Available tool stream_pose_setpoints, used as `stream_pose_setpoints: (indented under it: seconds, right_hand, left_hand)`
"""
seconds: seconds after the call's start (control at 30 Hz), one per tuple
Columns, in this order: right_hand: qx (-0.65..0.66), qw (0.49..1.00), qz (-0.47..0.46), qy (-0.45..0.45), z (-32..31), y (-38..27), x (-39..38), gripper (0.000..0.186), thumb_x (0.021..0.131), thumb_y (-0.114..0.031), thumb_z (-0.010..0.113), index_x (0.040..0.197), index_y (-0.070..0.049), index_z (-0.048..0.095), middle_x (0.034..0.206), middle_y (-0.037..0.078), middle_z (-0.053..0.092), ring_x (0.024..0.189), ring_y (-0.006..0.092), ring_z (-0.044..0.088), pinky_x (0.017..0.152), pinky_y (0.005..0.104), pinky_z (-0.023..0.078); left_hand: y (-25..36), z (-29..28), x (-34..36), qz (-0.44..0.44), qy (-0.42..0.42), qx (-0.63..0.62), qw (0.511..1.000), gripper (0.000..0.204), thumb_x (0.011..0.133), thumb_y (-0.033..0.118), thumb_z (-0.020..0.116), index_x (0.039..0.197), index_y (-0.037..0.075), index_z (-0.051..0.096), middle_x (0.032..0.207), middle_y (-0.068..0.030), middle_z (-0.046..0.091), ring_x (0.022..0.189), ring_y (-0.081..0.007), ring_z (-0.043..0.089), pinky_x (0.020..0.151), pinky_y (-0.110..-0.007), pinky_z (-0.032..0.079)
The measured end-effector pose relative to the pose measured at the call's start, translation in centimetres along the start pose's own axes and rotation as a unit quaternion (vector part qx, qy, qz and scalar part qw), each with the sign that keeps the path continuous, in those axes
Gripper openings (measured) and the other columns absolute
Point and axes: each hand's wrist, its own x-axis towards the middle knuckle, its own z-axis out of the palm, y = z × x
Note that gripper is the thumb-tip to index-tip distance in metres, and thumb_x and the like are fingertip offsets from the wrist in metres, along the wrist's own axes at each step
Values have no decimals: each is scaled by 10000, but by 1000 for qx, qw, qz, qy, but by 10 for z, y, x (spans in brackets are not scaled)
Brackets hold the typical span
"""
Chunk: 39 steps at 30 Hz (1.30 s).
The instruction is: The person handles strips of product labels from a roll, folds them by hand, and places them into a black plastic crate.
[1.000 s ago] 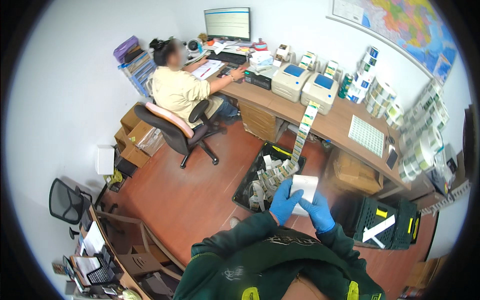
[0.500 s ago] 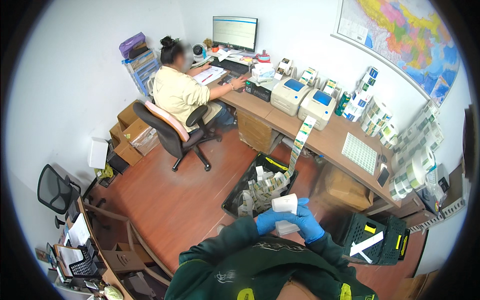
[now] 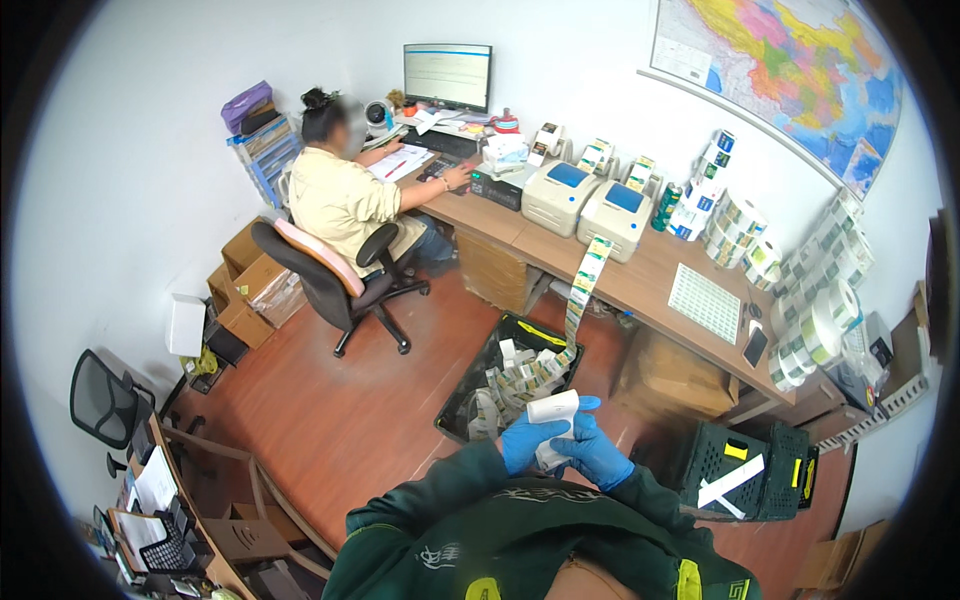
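At the lower middle, my gloved left hand [image 3: 521, 442] and right hand [image 3: 597, 452] are closed on a folded white paper strip [image 3: 552, 404], one on each side of it. A black crate [image 3: 452, 421] on the floor just beyond my hands holds tangled printed label strips [image 3: 515, 388]. A long label strip [image 3: 584, 286] hangs from the right one of two label printers [image 3: 615, 225] on the desk down into the crate.
A co-worker [image 3: 335, 190] sits at the desk [image 3: 540, 243] by a monitor [image 3: 448, 75]. Label rolls [image 3: 815, 330] crowd its right end. Dark green crates [image 3: 700, 450] stand at my right, cardboard boxes [image 3: 240, 315] at the left wall, a second desk [image 3: 215, 560] at lower left.
My hands and the white paper have shifted left, and their grip on it has changed, the paper now more folded over at the top. The view has shifted slightly.
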Motion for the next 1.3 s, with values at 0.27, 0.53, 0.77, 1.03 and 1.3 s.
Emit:
stream_pose_setpoints:
  seconds: [0.27,0.53,0.77,1.03,1.3]
  right_hand:
    - [-47,996,78,22,-31,-21,-1,248,847,-102,579,1055,32,575,880,127,643,723,198,635,586,294,513]
    - [-469,879,-21,-79,-35,-56,31,273,850,-241,547,1008,-29,615,844,108,655,730,229,637,629,356,501]
    - [-795,521,-88,-298,29,-21,120,234,762,-257,544,931,-113,616,805,187,617,746,376,606,621,458,472]
    - [-643,709,-48,-285,34,6,79,219,775,-256,533,905,-106,626,804,171,628,743,371,610,614,454,471]
    - [-394,917,53,-24,-28,-6,17,215,773,-254,536,894,-104,629,802,169,629,742,369,611,612,454,470]
  left_hand:
    - [22,10,-11,81,120,268,953,558,859,48,532,1370,74,311,1268,-82,454,1142,-185,457,960,-332,382]
    - [40,75,16,79,-190,531,822,295,894,51,473,1183,58,530,1043,-91,593,942,-182,558,835,-310,447]
    - [-40,146,89,-221,-447,727,472,361,893,261,442,1156,45,564,1176,-172,551,1089,-320,523,925,-375,410]
    - [-100,59,92,-220,-465,664,544,384,900,289,434,1168,45,562,1198,-162,544,1107,-301,520,957,-366,392]
    - [-97,38,84,-199,-444,653,580,393,902,299,428,1174,49,561,1202,-157,544,1110,-291,521,960,-365,389]
